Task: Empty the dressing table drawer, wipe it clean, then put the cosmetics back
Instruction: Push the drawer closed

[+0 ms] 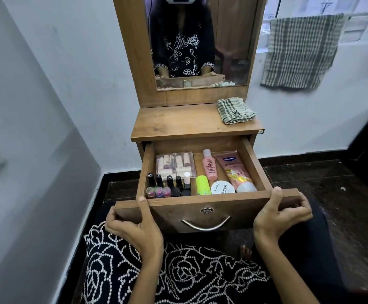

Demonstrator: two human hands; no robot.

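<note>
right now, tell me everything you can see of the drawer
The drawer looks like brown wood-grain laminate and is pulled well out from under the dressing table's top. Its front panel carries a round metal lock above a curved metal handle. Cosmetics lie inside in rows. The left hand and right hand each grip a top corner of the front panel, thumbs over its upper edge.
</note>
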